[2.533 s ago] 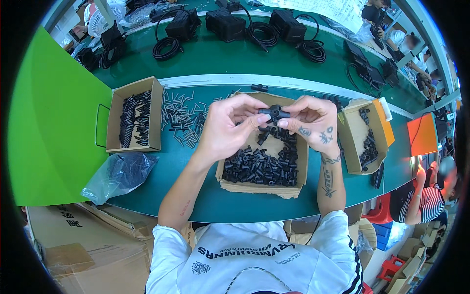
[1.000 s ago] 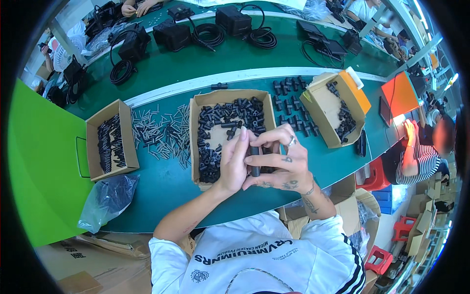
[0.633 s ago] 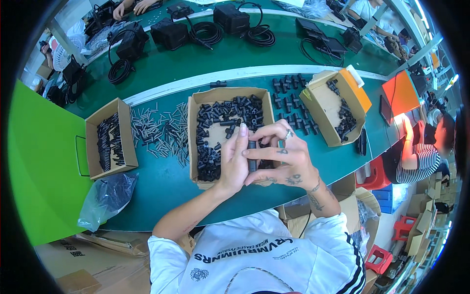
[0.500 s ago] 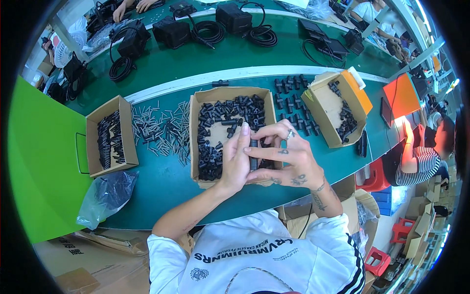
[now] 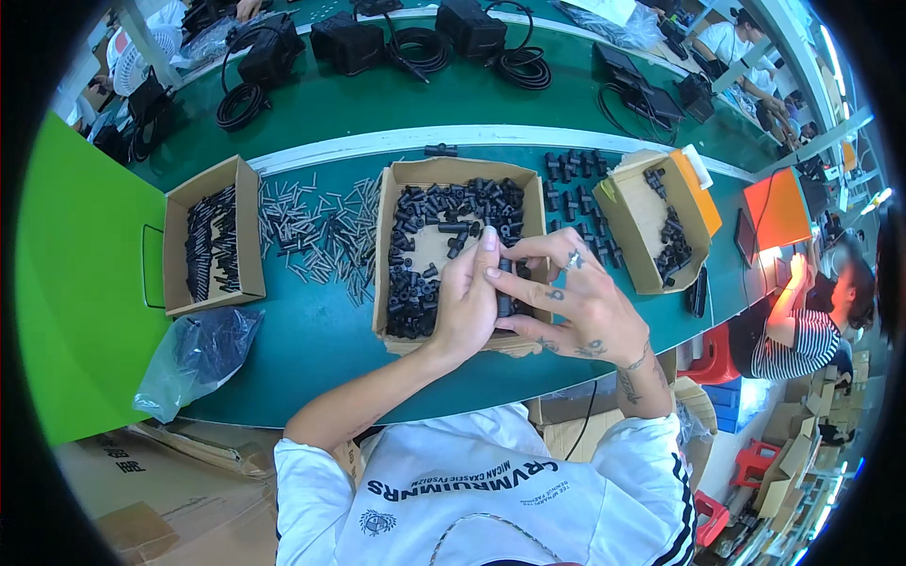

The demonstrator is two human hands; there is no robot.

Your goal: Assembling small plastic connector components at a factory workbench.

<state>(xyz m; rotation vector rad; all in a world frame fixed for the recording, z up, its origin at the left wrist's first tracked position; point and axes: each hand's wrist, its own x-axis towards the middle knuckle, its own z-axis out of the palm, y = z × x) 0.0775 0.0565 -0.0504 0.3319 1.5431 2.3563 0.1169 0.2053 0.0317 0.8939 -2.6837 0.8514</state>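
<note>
Both hands meet over the near right part of an open cardboard box filled with small black plastic fittings. Between them is a dark tubular plastic fitting, upright in the picture. My left hand presses against its left side, thumb pointing away from me. My right hand grips it from the right with bent fingers. A small greyish tip shows just beyond my left thumb; what it belongs to is unclear. Fingers partly cover the fitting.
Loose metal pins lie left of the box, beside a carton of dark slim pieces. Assembled black fittings stand in rows to the right, near another carton. A plastic bag sits at the near left edge.
The whole view has shifted slightly, so the box and hands appear farther right. Both hands keep the fitting between them, with little change in finger position.
</note>
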